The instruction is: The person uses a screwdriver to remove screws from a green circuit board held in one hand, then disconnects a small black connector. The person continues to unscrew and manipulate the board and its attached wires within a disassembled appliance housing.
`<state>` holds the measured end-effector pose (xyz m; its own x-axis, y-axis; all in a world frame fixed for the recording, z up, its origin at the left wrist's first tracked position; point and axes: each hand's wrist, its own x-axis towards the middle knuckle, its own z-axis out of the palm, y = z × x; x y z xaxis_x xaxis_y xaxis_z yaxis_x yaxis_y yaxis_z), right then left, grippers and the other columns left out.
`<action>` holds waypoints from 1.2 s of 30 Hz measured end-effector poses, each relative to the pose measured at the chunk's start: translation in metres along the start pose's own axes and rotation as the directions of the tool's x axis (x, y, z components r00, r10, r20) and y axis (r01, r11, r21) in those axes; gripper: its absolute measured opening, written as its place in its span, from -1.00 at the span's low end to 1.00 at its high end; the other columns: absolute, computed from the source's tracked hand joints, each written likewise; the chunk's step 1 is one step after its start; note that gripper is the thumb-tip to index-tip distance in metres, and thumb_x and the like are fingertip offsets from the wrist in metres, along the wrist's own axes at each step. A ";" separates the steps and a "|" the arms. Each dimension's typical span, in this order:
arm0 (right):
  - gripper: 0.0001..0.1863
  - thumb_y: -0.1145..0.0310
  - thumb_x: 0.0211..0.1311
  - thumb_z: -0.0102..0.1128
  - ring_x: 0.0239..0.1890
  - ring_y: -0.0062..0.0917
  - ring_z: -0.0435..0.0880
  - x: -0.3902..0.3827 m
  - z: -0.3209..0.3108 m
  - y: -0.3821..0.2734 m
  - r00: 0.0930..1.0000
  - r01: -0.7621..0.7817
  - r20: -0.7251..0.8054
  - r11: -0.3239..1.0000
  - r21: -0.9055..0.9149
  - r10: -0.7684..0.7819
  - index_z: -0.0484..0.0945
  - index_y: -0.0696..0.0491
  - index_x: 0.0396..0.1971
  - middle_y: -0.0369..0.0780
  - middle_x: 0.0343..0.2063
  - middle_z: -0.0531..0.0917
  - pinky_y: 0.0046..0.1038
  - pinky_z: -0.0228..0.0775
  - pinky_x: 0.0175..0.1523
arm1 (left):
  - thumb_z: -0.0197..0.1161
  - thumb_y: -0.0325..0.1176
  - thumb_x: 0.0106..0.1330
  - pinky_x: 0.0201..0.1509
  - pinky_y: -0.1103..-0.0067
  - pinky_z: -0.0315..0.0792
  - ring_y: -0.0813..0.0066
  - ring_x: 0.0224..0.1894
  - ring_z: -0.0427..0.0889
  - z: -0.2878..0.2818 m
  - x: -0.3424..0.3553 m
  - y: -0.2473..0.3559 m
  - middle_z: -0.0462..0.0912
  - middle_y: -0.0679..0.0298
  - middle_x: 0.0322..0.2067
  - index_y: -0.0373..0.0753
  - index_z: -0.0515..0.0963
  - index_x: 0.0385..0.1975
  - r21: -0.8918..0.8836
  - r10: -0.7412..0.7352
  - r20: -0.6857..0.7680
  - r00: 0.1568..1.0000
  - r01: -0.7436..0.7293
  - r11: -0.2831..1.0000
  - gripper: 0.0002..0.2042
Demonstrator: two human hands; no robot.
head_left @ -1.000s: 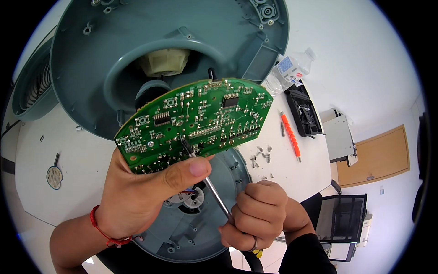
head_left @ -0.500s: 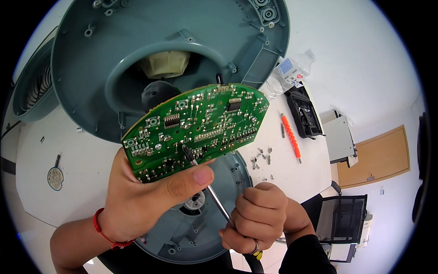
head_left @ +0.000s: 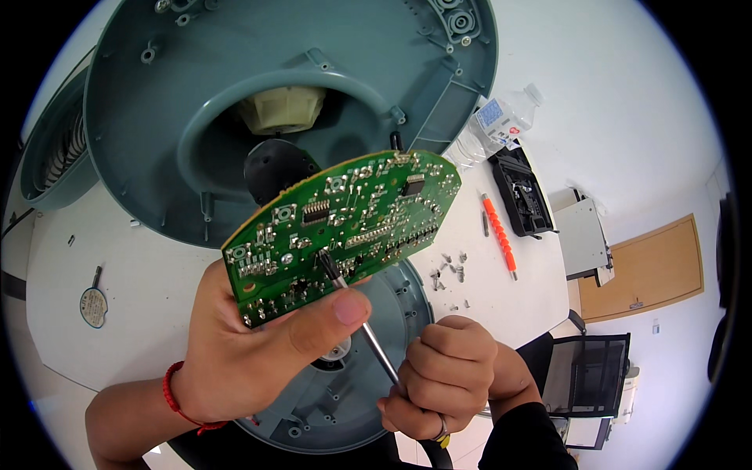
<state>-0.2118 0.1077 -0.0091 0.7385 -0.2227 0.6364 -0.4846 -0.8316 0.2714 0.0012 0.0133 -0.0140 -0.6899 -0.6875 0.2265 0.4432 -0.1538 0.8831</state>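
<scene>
My left hand (head_left: 262,341) grips a green circuit board (head_left: 352,215) by its lower left edge, thumb across the near side. The board's soldered face is tilted toward me. Closed in a fist, my right hand (head_left: 442,376) holds a screwdriver (head_left: 377,352); its handle is hidden in the fingers. The dark tip of the shaft touches the board, or nearly so, near its lower middle. Under my hands lies a round grey-green plastic shell (head_left: 313,435). Behind the board stands a larger grey-green housing (head_left: 258,35) with a pale yellow part (head_left: 283,110) showing in its opening.
Several loose screws (head_left: 450,270) lie on the white table (head_left: 141,251). To the right are an orange flexible shaft (head_left: 499,235), a black tool case (head_left: 521,192) and a clear plastic bottle (head_left: 501,125). A small round tag (head_left: 94,305) lies left, below a grey-green part (head_left: 63,157).
The circuit board has shifted slightly right and turned a little in my left hand's grip. The screwdriver tip has moved a short way right with it. My right hand stays almost in place.
</scene>
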 end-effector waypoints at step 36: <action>-0.82 0.36 0.12 0.30 -0.67 -0.53 0.45 0.006 -0.001 0.000 0.998 -0.056 0.026 0.998 0.019 0.055 0.44 0.01 -0.42 -0.37 -0.69 0.42 -0.56 0.21 -0.59 | 0.20 -0.53 0.40 0.33 0.17 0.45 0.19 0.22 0.57 0.001 0.000 0.001 0.56 0.08 0.17 -0.30 0.33 0.30 -0.020 0.013 -0.015 1.000 -0.013 1.000 -0.53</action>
<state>-0.2078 0.1067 -0.0047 0.7225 -0.2812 0.6316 -0.5158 -0.8276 0.2215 0.0012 0.0135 -0.0125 -0.6759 -0.6997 0.2315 0.4632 -0.1590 0.8719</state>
